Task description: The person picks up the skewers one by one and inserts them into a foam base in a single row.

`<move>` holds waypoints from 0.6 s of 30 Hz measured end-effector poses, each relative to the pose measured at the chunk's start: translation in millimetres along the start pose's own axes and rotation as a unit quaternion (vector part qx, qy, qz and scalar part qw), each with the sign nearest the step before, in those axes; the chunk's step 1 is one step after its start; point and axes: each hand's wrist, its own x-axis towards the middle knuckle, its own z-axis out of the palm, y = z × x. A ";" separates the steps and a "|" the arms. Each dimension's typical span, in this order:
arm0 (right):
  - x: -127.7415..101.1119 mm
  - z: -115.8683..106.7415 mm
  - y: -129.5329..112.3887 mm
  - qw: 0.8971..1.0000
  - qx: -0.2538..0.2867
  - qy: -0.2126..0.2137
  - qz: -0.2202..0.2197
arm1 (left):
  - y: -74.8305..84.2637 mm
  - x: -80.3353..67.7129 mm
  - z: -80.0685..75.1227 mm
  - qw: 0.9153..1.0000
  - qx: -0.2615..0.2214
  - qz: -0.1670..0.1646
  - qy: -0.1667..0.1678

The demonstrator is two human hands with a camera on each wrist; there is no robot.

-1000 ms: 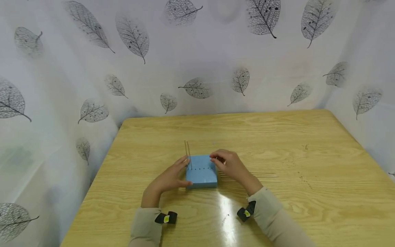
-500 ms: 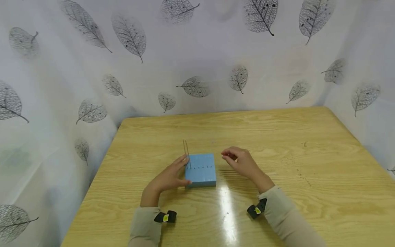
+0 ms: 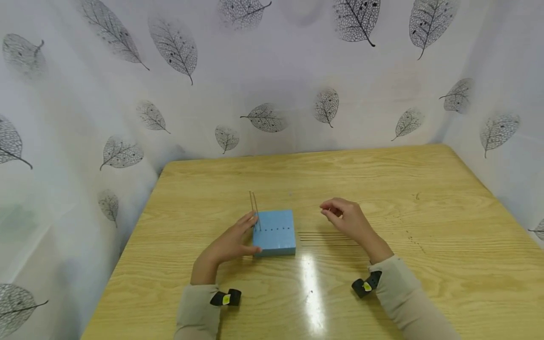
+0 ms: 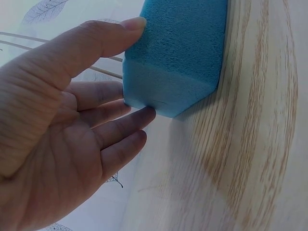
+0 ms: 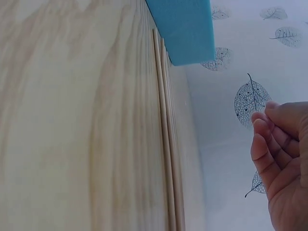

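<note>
A light-blue foam block (image 3: 276,241) with a row of small dark holes lies on the table. Two thin wooden sticks (image 3: 256,208) stand upright at the left end of that row. My left hand (image 3: 229,243) rests against the block's left side, its thumb at the front edge and fingertips touching the side face, as the left wrist view shows. Off to the right and above the table, my right hand (image 3: 346,217) has its fingers bent and thumb tip against the fingertips; I see nothing between them. Several more thin sticks (image 3: 325,238) lie right of the block.
The wooden table (image 3: 382,179) reaches back to a pale leaf-patterned curtain (image 3: 289,71). Small dark marks (image 3: 414,241) dot the tabletop at the right. A black strap with a camera sits at each wrist.
My right hand has moved right, away from the block's back right corner to above the loose sticks. The left hand stays on the block. The head view has shifted slightly.
</note>
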 end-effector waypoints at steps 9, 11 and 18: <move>-6.9 -12.6 5.9 0.999 -0.011 -0.003 0.035 | 0.1 0.7 -0.5 1.000 -0.001 0.000 -0.005; -8.2 -15.4 8.0 0.999 -0.014 -0.006 0.042 | -0.4 0.7 -0.7 1.000 -0.004 0.000 -0.006; -14.9 -21.8 12.9 0.998 -0.021 -0.008 0.058 | -1.2 0.3 -0.4 1.000 -0.008 0.000 -0.008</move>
